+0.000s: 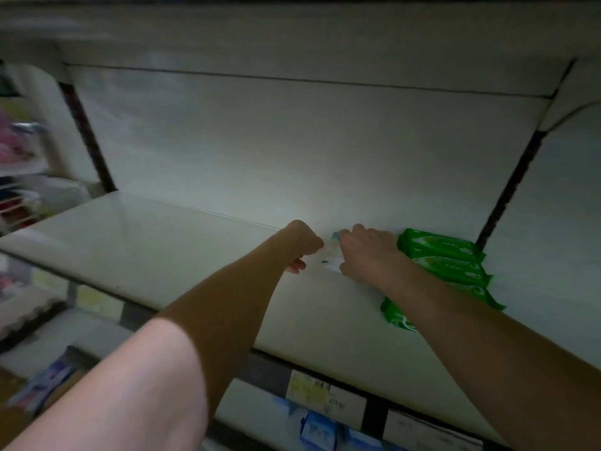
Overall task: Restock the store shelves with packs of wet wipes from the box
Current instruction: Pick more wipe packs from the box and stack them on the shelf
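Both my arms reach up onto a white shelf. Between my hands lies a white pack of wet wipes with blue marks, mostly hidden and washed out by light. My left hand grips its left end with curled fingers. On the pack's right end sits my right hand, fingers bent over it. Just right of that hand, three green wipe packs lie in a row from the back wall toward the front edge, the nearest one partly under my right forearm.
The shelf's left half is bare. Its front edge carries price labels. Blue packs stand on the shelf below. Blurred goods fill the neighbouring bay at the left. Dark uprights flank the back panel.
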{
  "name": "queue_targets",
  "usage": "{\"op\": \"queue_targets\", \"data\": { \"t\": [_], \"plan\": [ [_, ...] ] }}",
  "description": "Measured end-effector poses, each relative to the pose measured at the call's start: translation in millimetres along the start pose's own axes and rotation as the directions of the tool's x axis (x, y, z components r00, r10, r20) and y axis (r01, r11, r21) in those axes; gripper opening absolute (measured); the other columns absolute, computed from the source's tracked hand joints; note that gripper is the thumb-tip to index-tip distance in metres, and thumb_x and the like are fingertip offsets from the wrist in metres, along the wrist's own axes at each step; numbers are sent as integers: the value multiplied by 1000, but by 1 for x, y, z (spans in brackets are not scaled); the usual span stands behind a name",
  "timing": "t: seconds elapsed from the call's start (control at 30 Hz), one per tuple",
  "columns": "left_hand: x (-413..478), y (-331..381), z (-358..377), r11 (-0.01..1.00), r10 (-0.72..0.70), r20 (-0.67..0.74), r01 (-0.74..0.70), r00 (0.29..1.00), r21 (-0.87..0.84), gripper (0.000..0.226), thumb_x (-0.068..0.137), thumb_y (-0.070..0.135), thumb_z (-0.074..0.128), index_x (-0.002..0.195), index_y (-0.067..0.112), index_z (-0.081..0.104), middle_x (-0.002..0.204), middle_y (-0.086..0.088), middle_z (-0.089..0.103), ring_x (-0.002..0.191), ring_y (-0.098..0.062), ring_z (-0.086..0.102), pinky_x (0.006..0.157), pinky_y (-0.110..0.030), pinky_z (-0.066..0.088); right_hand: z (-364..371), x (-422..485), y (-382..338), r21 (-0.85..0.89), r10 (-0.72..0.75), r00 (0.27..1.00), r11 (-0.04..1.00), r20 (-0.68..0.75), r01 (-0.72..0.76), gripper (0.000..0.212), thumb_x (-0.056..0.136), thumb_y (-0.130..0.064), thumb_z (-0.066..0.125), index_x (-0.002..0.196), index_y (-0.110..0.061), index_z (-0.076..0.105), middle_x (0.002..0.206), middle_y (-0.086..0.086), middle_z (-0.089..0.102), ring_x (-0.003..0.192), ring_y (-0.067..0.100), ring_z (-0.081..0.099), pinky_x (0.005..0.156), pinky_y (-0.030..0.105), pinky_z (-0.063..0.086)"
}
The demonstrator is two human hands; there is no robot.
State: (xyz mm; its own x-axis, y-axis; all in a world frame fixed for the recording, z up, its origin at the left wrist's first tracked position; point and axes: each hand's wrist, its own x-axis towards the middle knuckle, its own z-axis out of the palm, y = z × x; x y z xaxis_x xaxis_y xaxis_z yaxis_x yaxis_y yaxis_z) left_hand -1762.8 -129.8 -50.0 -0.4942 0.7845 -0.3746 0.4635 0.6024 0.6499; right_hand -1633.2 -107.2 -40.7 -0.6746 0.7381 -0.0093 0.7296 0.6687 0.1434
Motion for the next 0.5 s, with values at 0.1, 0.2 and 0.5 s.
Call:
{"op": "queue_targets", "data": {
  "t": [0.1,0.2,0.5],
  "plan": [
    [-24,-13,-11,999,-46,-64,45,997,-17,34,97,26,54,119,0,50,107,-14,56,65,-19,57,56,-32,50,-15,-10,-15,-20,-87,996,996,8,87,34,97,-29,53,125,-10,50,124,10,53,109,24,55,78,29,36],
    [-58,-30,-22,993,-106,-142,98,984,-60,35,97,25,54,122,1,49,105,-14,57,67,-18,58,54,-30,51,-30,-25,-34,-36,-195,980,980,-29,194,21,95,-17,53,114,-10,55,115,8,58,92,21,54,71,27,33],
    [-196,-110,-46,939,-344,-395,321,852,-126,10,96,15,51,90,7,52,108,-18,63,90,-30,65,81,-38,57,-51,-95,-121,6,-549,827,833,-124,553,22,93,-18,52,114,-11,54,116,8,57,102,26,57,69,28,35]
  ]
}}
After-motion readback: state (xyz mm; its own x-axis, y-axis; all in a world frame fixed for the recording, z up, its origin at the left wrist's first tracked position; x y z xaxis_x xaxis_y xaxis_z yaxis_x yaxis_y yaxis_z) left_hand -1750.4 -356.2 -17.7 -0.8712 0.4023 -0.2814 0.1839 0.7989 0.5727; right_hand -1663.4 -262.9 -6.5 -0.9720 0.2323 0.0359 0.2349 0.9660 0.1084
